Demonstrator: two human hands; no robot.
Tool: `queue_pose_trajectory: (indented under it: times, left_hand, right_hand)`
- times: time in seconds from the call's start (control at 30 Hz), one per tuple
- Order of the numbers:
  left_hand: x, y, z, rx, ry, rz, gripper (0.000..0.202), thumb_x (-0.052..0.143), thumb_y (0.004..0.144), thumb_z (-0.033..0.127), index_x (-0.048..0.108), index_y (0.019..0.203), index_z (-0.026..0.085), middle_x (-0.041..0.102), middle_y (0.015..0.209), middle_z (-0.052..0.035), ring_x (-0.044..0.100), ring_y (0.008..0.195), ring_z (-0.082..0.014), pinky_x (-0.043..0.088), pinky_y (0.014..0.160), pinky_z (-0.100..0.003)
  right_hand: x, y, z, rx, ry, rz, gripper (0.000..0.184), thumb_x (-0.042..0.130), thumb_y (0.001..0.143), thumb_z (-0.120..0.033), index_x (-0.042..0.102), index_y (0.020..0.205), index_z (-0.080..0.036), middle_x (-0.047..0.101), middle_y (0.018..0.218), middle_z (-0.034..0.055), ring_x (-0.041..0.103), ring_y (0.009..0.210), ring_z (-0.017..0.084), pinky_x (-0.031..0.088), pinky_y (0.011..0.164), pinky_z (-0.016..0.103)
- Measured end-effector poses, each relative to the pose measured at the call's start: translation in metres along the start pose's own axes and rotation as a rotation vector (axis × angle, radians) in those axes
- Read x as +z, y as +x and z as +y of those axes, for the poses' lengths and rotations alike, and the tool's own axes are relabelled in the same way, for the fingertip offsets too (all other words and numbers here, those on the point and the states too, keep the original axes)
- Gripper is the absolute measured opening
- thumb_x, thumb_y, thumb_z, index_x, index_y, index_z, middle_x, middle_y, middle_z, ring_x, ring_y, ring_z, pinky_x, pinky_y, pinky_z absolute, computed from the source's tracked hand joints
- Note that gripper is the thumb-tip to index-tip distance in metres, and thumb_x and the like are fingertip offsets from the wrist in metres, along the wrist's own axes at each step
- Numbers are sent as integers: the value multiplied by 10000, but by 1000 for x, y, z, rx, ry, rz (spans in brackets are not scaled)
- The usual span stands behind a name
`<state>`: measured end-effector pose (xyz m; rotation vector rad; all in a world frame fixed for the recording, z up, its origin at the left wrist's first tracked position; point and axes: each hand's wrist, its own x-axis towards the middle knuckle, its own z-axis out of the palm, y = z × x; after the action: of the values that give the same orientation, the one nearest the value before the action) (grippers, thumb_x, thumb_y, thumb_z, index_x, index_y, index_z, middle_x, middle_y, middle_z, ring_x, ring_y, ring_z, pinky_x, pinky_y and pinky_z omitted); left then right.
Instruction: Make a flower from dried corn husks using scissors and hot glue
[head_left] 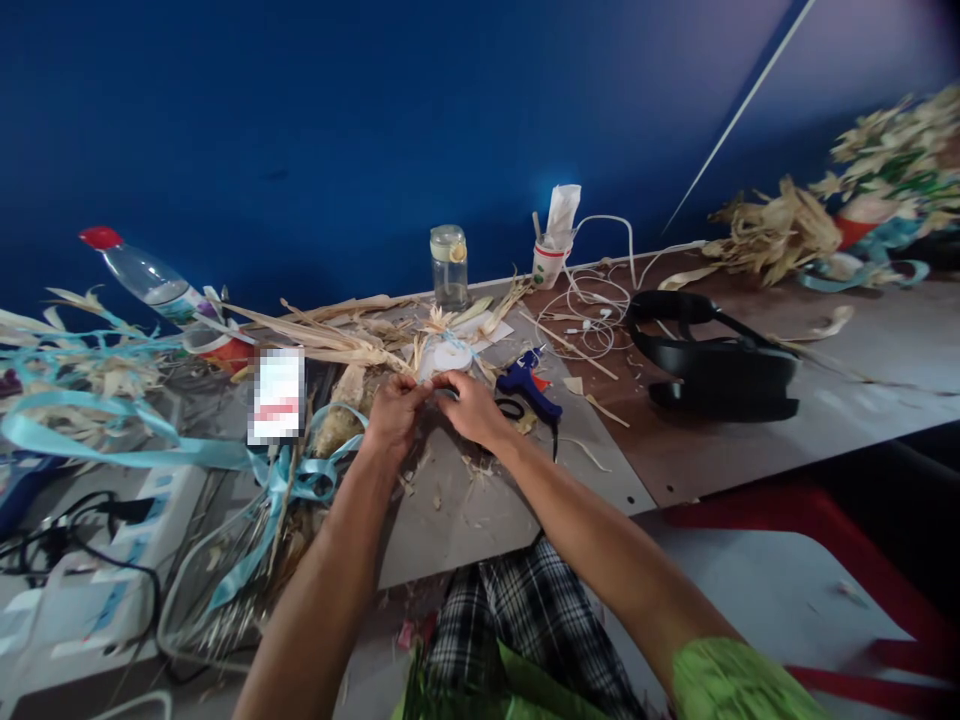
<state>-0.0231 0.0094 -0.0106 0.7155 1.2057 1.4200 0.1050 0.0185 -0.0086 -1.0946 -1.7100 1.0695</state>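
Strip: at the table's middle, pinched between the 2 hands; too small to tell its material.
Left hand: fingers curled tight, tips nipping the strip's left end.
Right hand: fingers curled tight, tips nipping its right end.
White roll: just beside the fingertips, at 12 o'clock.
Glue gun: blue, lying near the right hand at 3 o'clock.
Jar: upright, farther off at 12 o'clock, by the wall.
Ribbon: pale blue, trailing away at 9 o'clock.
Headset: black, well apart at 3 o'clock.
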Motion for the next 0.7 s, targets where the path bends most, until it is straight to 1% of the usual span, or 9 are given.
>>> queue_pose_trajectory:
  times: [0.07,0.17,0.33,0.43,0.57,0.7]
  left_hand:
    - [0,0,-1,-20,-42,-11,350,796,509,164,464,621,177,476,466,79,447,466,-65,312,507,-209]
    - [-1,2,-2,-51,-94,-32,346,800,500,155,471,607,179,498,472,74,454,471,-65,326,512,-208]
    - [-2,3,-4,-93,-144,-50,392,828,462,183,462,602,180,516,483,67,471,459,-75,323,474,-211]
    - [-1,1,-3,-111,-170,-49,414,843,441,176,460,597,175,521,488,62,483,458,-74,326,460,-203]
    - [1,0,-3,-126,-190,-32,415,848,424,155,466,585,169,541,501,48,506,465,-80,313,441,-198]
    - [2,-1,-3,-114,-177,-19,393,845,425,166,474,556,165,532,465,52,474,427,-71,307,432,-197]
  right_hand:
    - [-1,1,0,37,45,-10,169,529,752,-141,657,862,-154,699,861,37,615,834,164,456,810,291]
    - [-1,1,0,51,87,0,166,535,763,-177,670,853,-146,687,824,27,597,798,155,442,769,272]
    - [-2,0,1,93,101,-5,191,610,740,-262,687,855,-131,642,704,2,567,690,140,423,672,245]
    - [-1,0,1,126,49,9,190,625,743,-264,701,859,-134,646,684,10,581,680,148,423,651,244]
    - [1,-1,-1,114,-123,49,170,624,755,-238,721,873,-164,704,774,45,628,763,188,437,700,271]
    - [4,-4,-3,91,-246,57,160,595,778,-232,726,855,-182,724,819,63,641,772,201,440,711,279]
